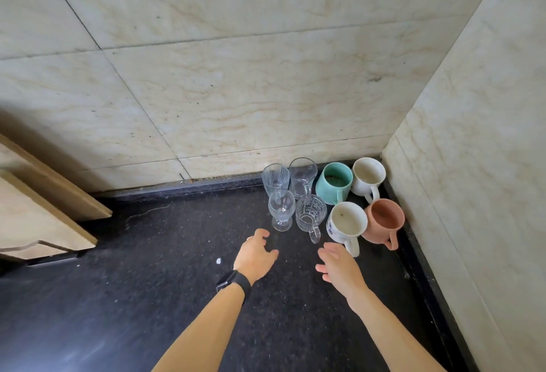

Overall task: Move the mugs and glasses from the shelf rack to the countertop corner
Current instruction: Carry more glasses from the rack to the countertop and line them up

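Home kitchen, corner view: black speckled stone countertop at 6 o'clock meets veined cream wall tiles at 12 & 3; mugs, glasses approx 4 o'clock; wood cabinet at 9.

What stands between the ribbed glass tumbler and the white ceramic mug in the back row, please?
Head view: a plain clear glass mug and a teal ceramic mug stand there.

view: head | mount: head-worn | facing: forward and down, toward far-right corner where countertop meets tiled walls | range: near | overlap: single view
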